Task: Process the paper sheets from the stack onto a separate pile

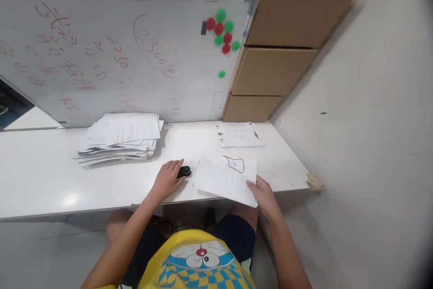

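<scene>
My left hand (168, 178) rests on the white table, its fingers closed about a small black stapler (184, 171). Only the stapler's rounded front end shows; the palm hides the rest. In my right hand (265, 194) the right edge of some white paper (219, 175) is pinched between thumb and fingers. A black hand-drawn outline marks the paper's upper part, and its near corner hangs over the table's front edge. How many sheets are in it I cannot tell. The stapler lies just left of the paper, apart from it.
A tall, uneven stack of printed papers (125, 133) stands at the back left of the table (40, 172). A thinner pile of papers (238, 135) lies at the back right. Behind rise a whiteboard (189, 86) with round magnets and stacked cardboard boxes (270, 70). A wall bounds the right.
</scene>
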`<state>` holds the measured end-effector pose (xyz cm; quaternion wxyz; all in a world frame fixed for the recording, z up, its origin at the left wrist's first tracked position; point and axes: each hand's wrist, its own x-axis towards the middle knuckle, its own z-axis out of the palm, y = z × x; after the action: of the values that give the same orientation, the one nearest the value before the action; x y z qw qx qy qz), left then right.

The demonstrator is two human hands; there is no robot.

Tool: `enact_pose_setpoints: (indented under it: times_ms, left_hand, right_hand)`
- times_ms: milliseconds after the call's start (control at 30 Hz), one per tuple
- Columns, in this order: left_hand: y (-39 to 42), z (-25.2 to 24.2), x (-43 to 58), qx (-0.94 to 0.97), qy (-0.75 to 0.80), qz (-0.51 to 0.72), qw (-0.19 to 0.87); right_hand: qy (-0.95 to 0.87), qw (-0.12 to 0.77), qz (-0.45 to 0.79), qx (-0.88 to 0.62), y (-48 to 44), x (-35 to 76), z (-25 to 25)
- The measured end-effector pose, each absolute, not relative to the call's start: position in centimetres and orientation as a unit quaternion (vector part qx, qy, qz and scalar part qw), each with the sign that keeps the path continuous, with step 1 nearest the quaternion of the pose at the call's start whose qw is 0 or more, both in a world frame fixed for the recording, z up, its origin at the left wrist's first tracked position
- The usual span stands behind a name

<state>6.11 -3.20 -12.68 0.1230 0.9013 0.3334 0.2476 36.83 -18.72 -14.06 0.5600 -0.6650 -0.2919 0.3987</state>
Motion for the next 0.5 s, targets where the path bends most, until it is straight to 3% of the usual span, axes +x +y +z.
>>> enact_pose_setpoints:
  times_ms: [133,500]
  left_hand:
    - [-1.4,-13.3,6.1,0.916,0.367,0.150,0.064]
    - [-0.9,-14.5,5.8,0.918,0.352,0.168,0.065]
  right_hand:
    - [-0.307,0.546,0.427,-0.652,-16.7,37.2,-15.0]
    - [-0.280,0.548,0.464,-0.637,-16.3,37.6,-16.2]
